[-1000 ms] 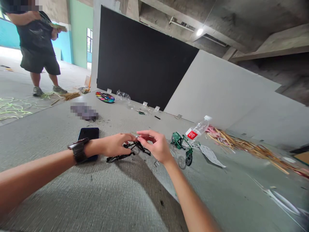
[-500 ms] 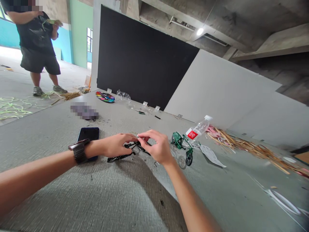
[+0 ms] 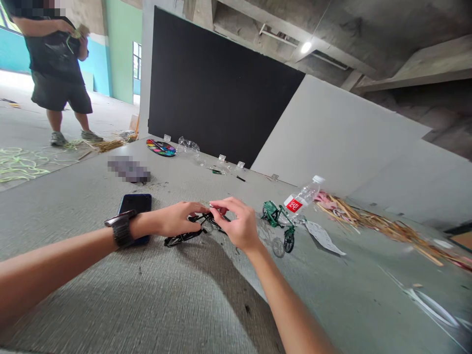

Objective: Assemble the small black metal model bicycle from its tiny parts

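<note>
A small black model bicycle (image 3: 184,238) lies on the grey table (image 3: 110,300) in front of me. My left hand (image 3: 182,218) is closed on its frame from the left, with a dark watch on the wrist. My right hand (image 3: 238,222) pinches at the upper part of the same model, thumb and forefinger together beside the left fingertips; a tiny pale bit shows at the tips, too small to name. To the right stands a green model bicycle (image 3: 279,216), touched by neither hand.
A phone (image 3: 135,202) lies under my left wrist. A plastic bottle (image 3: 304,195) and a paper sheet (image 3: 323,237) are beside the green model. A paint palette (image 3: 161,147) and clear wrappers lie farther back. A person (image 3: 59,64) stands at the far left.
The black model and my left fingers have shifted very slightly; my right hand has moved a little to the left. The standing person's hands have come closer together.
</note>
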{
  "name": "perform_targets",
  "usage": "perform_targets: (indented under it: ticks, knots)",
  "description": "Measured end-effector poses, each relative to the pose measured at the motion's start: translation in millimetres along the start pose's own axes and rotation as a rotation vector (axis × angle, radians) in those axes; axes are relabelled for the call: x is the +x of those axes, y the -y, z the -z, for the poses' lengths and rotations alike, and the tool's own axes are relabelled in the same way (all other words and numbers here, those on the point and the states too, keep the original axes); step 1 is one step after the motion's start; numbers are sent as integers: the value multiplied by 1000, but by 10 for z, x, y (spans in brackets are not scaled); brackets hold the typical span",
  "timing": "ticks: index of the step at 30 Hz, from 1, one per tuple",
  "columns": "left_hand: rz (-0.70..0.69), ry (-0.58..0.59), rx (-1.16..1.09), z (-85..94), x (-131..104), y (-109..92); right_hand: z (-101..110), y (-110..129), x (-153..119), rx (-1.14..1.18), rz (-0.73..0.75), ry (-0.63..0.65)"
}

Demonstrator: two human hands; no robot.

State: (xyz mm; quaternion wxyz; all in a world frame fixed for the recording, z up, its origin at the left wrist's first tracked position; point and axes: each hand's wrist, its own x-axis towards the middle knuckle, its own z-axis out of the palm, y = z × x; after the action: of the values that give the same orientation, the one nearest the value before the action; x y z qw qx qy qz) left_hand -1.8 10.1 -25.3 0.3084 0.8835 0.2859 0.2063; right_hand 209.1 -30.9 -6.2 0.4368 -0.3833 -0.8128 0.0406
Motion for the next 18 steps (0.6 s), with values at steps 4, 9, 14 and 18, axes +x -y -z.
perform_targets:
  ticks: [4, 9, 14, 18]
  knots:
    - [3, 4, -7, 15, -2, -24, -19, -12, -9, -76, 72, -13]
    - [-3, 11, 13, 28, 0, -74, -37, -11, -7, -150, 125, -3]
    - [-19, 10, -6, 33, -1, -101, -47, 2, -6, -111, 111, -5]
    - [-28, 10, -11, 32, 0, -92, -54, 21, -4, -78, 74, -26]
